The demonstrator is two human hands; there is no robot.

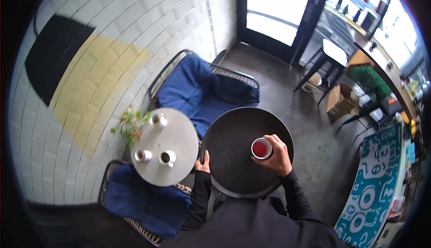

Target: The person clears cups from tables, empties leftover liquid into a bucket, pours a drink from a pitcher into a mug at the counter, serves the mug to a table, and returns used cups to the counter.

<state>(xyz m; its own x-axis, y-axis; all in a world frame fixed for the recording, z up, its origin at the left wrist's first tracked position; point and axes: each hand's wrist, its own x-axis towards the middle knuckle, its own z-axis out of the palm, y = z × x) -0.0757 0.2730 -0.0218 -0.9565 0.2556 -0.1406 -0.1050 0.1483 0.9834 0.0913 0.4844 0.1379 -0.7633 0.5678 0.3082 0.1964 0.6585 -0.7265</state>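
Gripped a white cup (261, 149), red inside, with the right hand (279, 156), on or just above a dark tray (233, 133). Left of this grip, clasped the tray's rim in the left hand (203, 162). Farther left, featured a round table (178, 133) bearing three small jugs or mugs (167, 158).

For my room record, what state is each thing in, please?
Held cup: upright, red inside, in the right hand
Tray: held at its rim by the left hand
Table cups: standing upright
Cardboard box: open-topped
Blue chairs: unoccupied
Door: shut or ajar, unclear
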